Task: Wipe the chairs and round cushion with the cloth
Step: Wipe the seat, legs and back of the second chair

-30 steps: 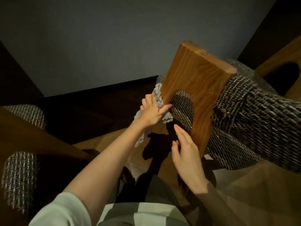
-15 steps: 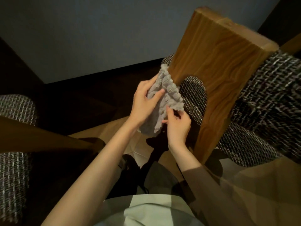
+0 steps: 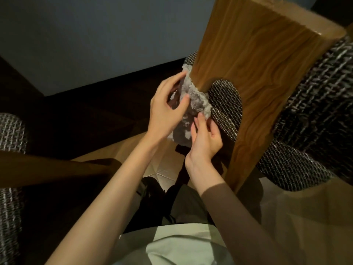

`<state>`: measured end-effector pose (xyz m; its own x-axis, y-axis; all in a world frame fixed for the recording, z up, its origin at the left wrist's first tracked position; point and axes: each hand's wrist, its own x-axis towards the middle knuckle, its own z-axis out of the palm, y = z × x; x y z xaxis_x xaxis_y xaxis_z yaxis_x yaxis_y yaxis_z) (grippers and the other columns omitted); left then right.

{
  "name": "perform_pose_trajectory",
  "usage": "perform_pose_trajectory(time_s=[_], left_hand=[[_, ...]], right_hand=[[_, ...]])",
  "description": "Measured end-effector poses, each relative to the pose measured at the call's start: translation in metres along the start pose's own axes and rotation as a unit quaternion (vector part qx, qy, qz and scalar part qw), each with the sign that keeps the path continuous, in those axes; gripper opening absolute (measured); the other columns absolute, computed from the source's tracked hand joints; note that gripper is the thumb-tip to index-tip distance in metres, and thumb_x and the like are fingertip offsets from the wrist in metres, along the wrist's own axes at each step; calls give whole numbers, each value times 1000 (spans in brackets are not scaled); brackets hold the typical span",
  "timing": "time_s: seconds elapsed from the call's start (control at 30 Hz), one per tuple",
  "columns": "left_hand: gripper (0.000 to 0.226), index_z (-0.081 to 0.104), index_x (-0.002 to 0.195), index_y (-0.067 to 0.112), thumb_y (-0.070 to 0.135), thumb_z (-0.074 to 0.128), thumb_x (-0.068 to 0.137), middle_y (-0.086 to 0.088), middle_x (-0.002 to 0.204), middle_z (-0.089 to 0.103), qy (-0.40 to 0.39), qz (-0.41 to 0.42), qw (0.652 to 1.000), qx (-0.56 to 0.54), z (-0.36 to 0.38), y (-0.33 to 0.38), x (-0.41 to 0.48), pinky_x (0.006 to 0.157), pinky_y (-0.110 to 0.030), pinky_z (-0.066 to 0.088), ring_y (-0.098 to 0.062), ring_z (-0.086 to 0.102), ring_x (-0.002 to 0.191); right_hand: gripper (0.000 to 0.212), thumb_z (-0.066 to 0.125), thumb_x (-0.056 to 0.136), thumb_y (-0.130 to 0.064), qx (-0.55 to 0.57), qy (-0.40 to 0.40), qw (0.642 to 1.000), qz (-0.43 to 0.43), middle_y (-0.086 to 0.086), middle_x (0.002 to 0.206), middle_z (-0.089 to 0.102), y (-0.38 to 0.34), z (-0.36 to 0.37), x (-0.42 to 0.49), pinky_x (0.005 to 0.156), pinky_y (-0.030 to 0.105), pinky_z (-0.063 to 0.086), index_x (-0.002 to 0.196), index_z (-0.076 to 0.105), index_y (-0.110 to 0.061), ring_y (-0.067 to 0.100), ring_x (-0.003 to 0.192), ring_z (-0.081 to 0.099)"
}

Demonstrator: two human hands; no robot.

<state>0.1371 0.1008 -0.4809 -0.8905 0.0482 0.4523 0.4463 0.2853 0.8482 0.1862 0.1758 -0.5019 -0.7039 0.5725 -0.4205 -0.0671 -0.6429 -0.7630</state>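
Note:
A fluffy grey cloth [image 3: 193, 104] hangs against the left edge of a chair's wooden side panel [image 3: 263, 77]. My left hand [image 3: 166, 109] holds the cloth from the left, thumb and fingers curled round its upper part. My right hand [image 3: 204, 138] pinches the cloth's lower right part from below. The chair's woven grey-black seat cushion [image 3: 227, 108] shows through the panel's cut-out, and its backrest upholstery [image 3: 317, 104] is at the right.
A second chair stands at the left, with a dark wooden arm [image 3: 47, 169] and woven upholstery [image 3: 9, 131]. A grey-blue wall [image 3: 95, 35] rises behind. Below are a tiled floor patch [image 3: 162, 167] and my legs.
My right hand rose from beside the wooden panel to take hold of the cloth. Both hands now work the cloth at the panel's edge; the view moved closer to the chair.

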Motion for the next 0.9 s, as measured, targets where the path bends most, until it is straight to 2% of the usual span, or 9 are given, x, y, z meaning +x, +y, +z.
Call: perform_pose_trajectory(time_s=[0.13,0.23,0.33,0.43,0.5,0.63,0.77,0.83,0.9], left_hand=[[51,50,136,10,18,67,88,-5,134,57,-22,-30,999,-33,-4,3,0,102,-30,46,-9,54,122],[49,54,133,6,17,68,87,-4,128,61,-18,-41,999,-30,-5,3,3,98,-24,47,-6,58,117],[42,60,127,6,16,67,87,-1,120,66,-18,-75,997,-22,-5,-5,1,98,-29,49,-6,61,111],[31,65,118,7,13,66,88,0,111,68,-14,-127,991,-32,-2,-19,-2,95,-38,52,-9,63,105],[25,67,112,9,11,66,88,-2,107,68,-18,-167,985,-49,-1,-33,-5,91,-45,53,-15,65,104],[24,67,111,10,14,67,88,-3,108,69,-35,-227,972,-48,3,-65,-10,91,-46,53,-16,65,104],[33,63,121,9,16,65,89,-5,114,66,-53,-295,954,-35,12,-95,-19,93,-42,53,-15,64,104],[39,59,127,7,17,65,89,-12,119,65,-55,-333,940,-48,16,-107,-23,97,-43,51,-24,62,110],[44,57,130,8,20,66,89,-16,122,63,-58,-349,933,-60,19,-114,-25,96,-41,51,-28,61,113]], right_hand=[[17,66,90,-23,-96,-34,990,-96,-4,107,72,15,-7,-12,84,23,55,106,69,-28,7,104,66],[29,54,97,-19,-174,-59,972,-145,-1,119,68,25,-6,-12,96,32,51,125,63,-20,8,112,61],[30,49,99,-13,-205,-66,962,-169,1,119,67,33,-1,-1,98,28,49,126,62,-12,8,111,61],[30,50,97,-7,-223,-70,954,-189,5,116,69,40,-2,13,88,10,48,124,63,-7,5,105,62],[26,52,96,-8,-269,-75,939,-202,4,111,70,45,-6,25,90,15,48,117,67,-8,3,102,63],[20,55,95,-10,-343,-80,919,-178,5,108,71,63,-16,51,94,28,50,107,71,-9,13,104,65],[16,56,92,-6,-405,-90,895,-165,8,90,72,84,-26,70,73,21,44,91,71,-5,18,87,67],[15,56,91,-7,-438,-113,879,-149,6,83,70,86,-29,78,68,22,41,88,70,-4,15,76,64],[13,56,92,-11,-427,-166,882,-113,-2,86,70,83,-33,81,72,24,46,94,69,-12,6,78,64]])
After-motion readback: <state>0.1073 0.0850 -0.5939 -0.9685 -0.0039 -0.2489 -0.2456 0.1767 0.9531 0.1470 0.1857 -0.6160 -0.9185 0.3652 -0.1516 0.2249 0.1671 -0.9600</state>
